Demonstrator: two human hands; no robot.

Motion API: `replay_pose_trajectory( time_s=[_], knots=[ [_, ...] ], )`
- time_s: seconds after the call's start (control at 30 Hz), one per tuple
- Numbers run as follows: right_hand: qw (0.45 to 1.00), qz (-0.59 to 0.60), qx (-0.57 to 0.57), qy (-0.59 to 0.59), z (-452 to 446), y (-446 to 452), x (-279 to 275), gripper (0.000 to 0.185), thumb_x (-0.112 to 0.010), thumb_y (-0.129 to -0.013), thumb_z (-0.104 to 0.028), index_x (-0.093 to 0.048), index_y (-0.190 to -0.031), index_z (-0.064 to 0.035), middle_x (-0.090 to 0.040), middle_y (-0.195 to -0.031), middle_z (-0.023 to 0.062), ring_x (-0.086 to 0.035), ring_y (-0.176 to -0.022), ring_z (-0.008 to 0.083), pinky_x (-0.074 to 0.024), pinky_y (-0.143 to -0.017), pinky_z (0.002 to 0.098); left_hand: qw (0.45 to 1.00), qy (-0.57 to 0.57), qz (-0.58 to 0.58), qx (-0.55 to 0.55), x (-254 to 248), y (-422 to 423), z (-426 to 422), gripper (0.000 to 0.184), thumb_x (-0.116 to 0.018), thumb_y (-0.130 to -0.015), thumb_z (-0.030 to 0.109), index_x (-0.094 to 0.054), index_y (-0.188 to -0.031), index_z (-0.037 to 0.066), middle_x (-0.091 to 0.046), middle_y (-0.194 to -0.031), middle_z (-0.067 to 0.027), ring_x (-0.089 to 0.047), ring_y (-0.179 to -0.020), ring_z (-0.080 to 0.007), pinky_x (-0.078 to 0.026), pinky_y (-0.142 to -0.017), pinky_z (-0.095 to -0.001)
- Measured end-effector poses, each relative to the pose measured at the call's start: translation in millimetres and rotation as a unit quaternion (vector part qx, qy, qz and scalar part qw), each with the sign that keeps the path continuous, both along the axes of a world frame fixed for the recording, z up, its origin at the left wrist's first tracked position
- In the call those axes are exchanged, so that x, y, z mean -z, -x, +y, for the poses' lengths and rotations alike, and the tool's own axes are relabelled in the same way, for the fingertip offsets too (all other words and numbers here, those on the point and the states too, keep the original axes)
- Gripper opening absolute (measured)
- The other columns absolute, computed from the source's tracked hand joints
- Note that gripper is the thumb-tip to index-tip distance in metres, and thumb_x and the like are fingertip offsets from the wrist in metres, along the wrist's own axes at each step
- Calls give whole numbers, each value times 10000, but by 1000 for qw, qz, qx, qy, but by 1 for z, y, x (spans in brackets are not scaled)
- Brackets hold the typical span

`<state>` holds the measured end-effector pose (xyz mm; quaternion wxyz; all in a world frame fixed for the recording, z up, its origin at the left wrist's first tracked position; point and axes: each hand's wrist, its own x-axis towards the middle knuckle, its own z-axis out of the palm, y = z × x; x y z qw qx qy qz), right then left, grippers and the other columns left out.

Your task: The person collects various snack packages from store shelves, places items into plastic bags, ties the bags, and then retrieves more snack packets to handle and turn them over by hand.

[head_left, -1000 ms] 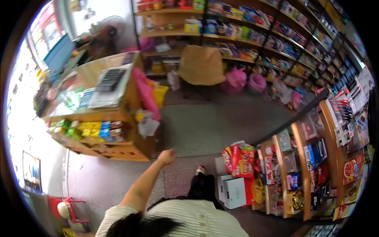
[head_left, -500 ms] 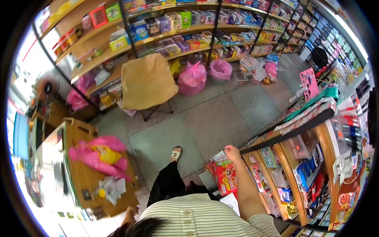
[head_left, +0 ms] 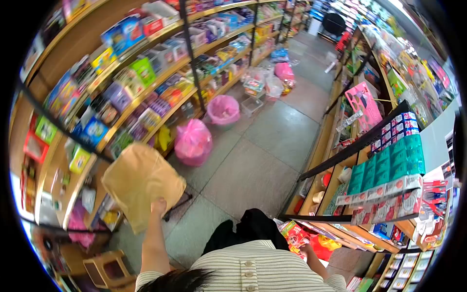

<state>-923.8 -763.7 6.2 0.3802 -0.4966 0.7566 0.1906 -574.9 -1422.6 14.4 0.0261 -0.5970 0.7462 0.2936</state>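
My left hand (head_left: 158, 206) is stretched forward over the front edge of a chair (head_left: 141, 177) with a tan seat and thin dark legs. Its fingers look curled in, with nothing visible in them; whether it touches the chair I cannot tell. Low at my right side is my right hand (head_left: 306, 250), in front of red printed packages (head_left: 295, 237) with yellow parts. Its fingers are small and partly hidden, so a hold on a package cannot be made out.
Stocked wooden shelves (head_left: 146, 104) line the left side. A pink bag (head_left: 193, 142) and a pink-lined bin (head_left: 223, 110) stand at their foot. On the right, a shelf unit carries hanging green packs (head_left: 386, 168). Tiled floor (head_left: 228, 170) runs between them; a wooden stool (head_left: 108, 268) is lower left.
My view has turned right along the aisle, and the chair now appears nearer. My left hand has come forward over it. My right hand has dropped back to my side.
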Motion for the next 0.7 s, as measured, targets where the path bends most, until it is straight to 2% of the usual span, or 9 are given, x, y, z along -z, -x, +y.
replay_pose_trajectory(
  time_s=[0.03,0.1,0.13,0.33,0.4,0.47,0.6,0.67,0.7],
  knots=[
    [971,-9,236,-30,-32,0,-23,175,-525,-728,-186,-615,-834,-80,-611,-765,89,-588,-643,180,-476,-560,294,1000,4,2,14,1,38,-32,265,-456,-733,234,-584,-882,57,-590,-912,-168,-567,-858,-300,-441,-745,-397],
    [751,-33,654,-83,-88,10,-46,250,-516,-704,-283,-609,-904,-167,-604,-931,46,-578,-866,194,-465,-700,298,992,52,95,61,6,115,-89,266,-516,-711,223,-569,-909,53,-599,-855,-160,-574,-821,-294,-447,-725,-379],
    [915,-15,402,-42,-56,29,19,211,-546,-688,-280,-619,-863,-187,-607,-919,45,-580,-861,179,-473,-679,305,991,41,108,74,-3,157,-100,257,-528,-708,211,-570,-906,53,-598,-825,-154,-576,-800,-286,-449,-716,-369],
    [959,-103,245,-95,-196,178,55,156,-521,-689,-200,-630,-782,-139,-615,-803,87,-599,-697,191,-482,-579,301,978,-31,102,178,-1,323,-89,180,-498,-720,203,-589,-794,67,-578,-782,-183,-574,-745,-308,-448,-667,-363],
    [734,-135,661,79,-272,263,0,138,-471,-699,-97,-578,-654,-22,-541,-542,103,-477,-367,171,-379,-343,324,966,-148,-27,209,24,353,-85,203,-482,-714,189,-593,-808,48,-577,-828,-196,-568,-777,-328,-442,-674,-376],
    [686,-161,676,215,-325,344,-15,182,-474,-767,-127,-554,-640,-24,-540,-544,63,-501,-459,129,-402,-405,263,900,-387,-50,194,135,348,-109,214,-511,-704,210,-611,-825,65,-590,-805,-161,-581,-720,-306,-447,-629,-358],
    [701,-112,647,278,-414,484,-34,104,-464,-784,-82,-523,-804,1,-517,-572,53,-499,-469,144,-407,-409,264,710,-684,168,1,124,387,-167,160,-523,-725,177,-626,-780,69,-603,-674,-77,-590,-597,-202,-448,-519,-329],
    [667,-159,653,323,-453,551,-29,216,-468,-804,-170,-535,-708,12,-538,-587,88,-526,-500,150,-423,-446,278,957,-252,-54,136,113,419,-189,121,-512,-736,103,-622,-752,54,-580,-615,-49,-576,-560,-155,-450,-479,-308],
    [669,-163,650,322,-475,579,-43,216,-468,-804,-170,-535,-708,12,-538,-587,88,-526,-500,150,-423,-446,278,954,-286,-42,77,100,444,-201,123,-522,-729,122,-620,-743,50,-586,-620,-62,-581,-563,-170,-457,-493,-318]
  ],
)
